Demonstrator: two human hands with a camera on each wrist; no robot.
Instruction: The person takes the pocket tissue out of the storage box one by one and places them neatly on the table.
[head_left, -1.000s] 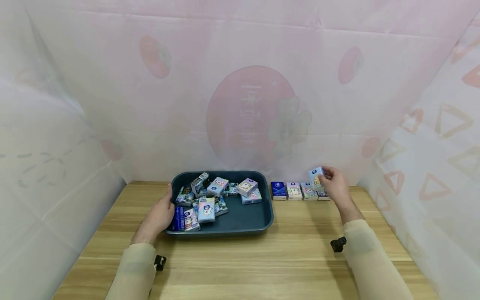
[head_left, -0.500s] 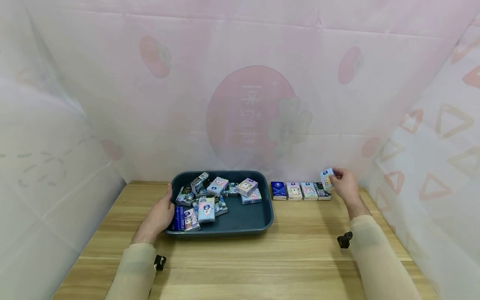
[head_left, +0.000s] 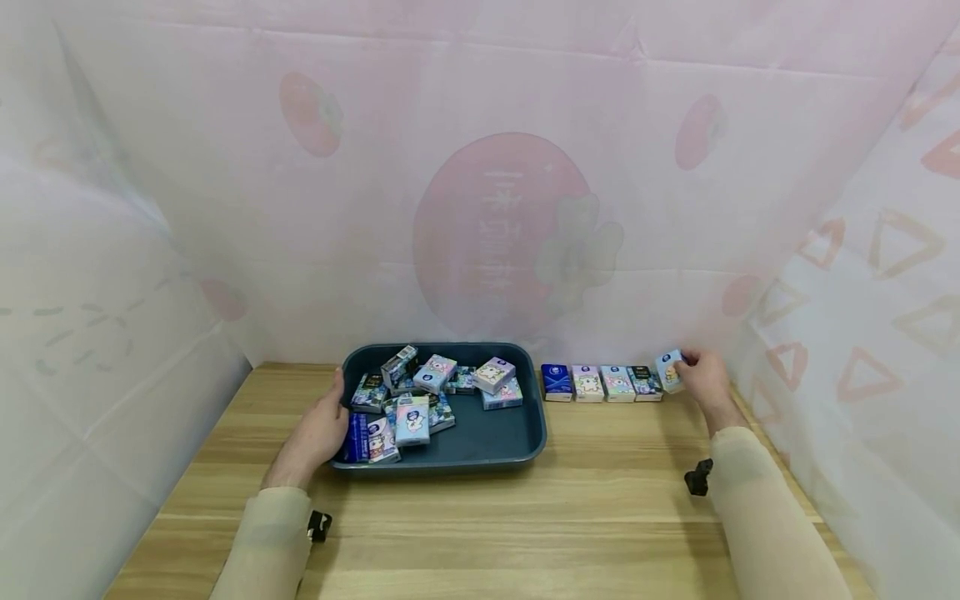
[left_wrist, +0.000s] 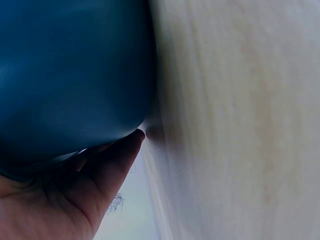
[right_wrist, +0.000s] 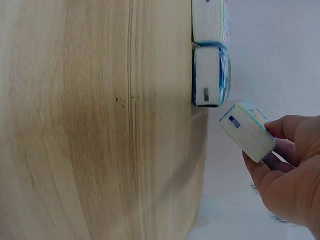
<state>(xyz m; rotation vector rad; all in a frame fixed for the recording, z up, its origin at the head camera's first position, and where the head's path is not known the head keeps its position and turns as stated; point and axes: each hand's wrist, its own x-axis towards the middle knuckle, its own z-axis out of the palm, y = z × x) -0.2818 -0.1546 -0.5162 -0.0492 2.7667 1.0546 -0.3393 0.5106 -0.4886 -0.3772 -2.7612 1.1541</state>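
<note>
My right hand (head_left: 707, 379) pinches a light blue pocket tissue pack (head_left: 667, 372) between thumb and fingers. In the right wrist view the held pack (right_wrist: 247, 131) is tilted, slightly above the table and apart from the last pack in a row. That row runs from a dark blue pack (head_left: 557, 382) through a lilac pack (head_left: 587, 383) and a pastel pack (head_left: 618, 382) to a dark floral pack (head_left: 645, 382). My left hand (head_left: 321, 425) rests with straight fingers against the left side of a dark teal tray (head_left: 480, 442). Several mixed tissue packs lie heaped in it.
The wooden table (head_left: 480, 533) extends in front of the tray and the row. A pale printed cloth (head_left: 360, 217) hangs close behind both and along the two sides. Inside the tray, most packs crowd the left half.
My right hand has carried the light blue pack rightward, from above the row to beyond its right end, then lowered it beside the dark floral pack. The left hand and tray stay put.
</note>
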